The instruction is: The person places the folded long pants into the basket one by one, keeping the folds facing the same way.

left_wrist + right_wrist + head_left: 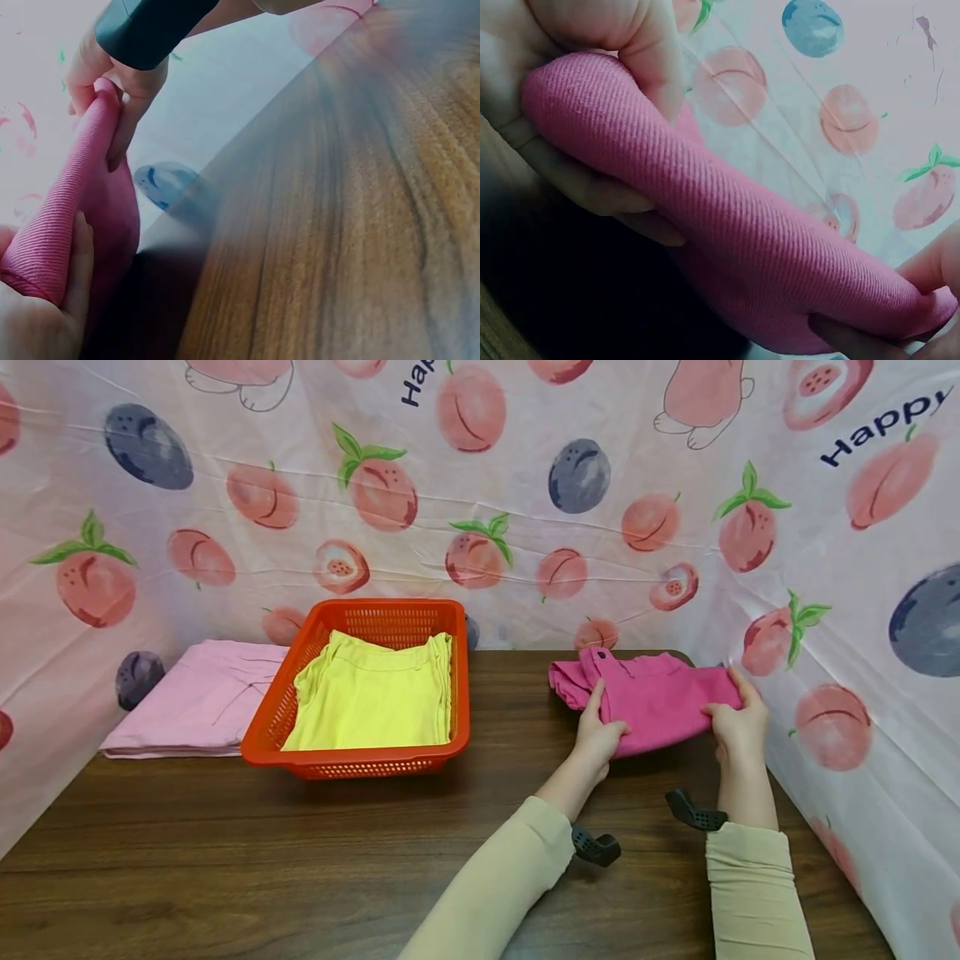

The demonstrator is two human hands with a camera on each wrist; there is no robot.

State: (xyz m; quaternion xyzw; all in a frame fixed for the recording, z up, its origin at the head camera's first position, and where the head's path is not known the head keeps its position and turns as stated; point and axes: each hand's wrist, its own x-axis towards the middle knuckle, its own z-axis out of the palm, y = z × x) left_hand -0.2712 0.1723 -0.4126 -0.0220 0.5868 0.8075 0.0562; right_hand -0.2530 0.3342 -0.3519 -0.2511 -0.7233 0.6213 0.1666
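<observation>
Folded bright pink trousers [652, 702], with a waistband and a dark button at their left end, are held at the back right of the table. My left hand [596, 739] grips their near left edge, thumb and fingers on either side of the cloth. At the right end, my right hand [738, 718] pinches the fabric. Close up in the right wrist view, the ribbed pink cloth [727, 210] stretches as a rounded fold between both hands. The left wrist view shows the trousers [52, 217] raised at an angle, with the table below.
An orange plastic basket [262, 739] holds folded yellow clothing [371, 702] left of centre. Folded pale pink clothing [202, 697] lies on the brown wooden table [225, 860] beyond the basket's left side. A fruit-printed cloth [517, 468] hangs along the back and both sides.
</observation>
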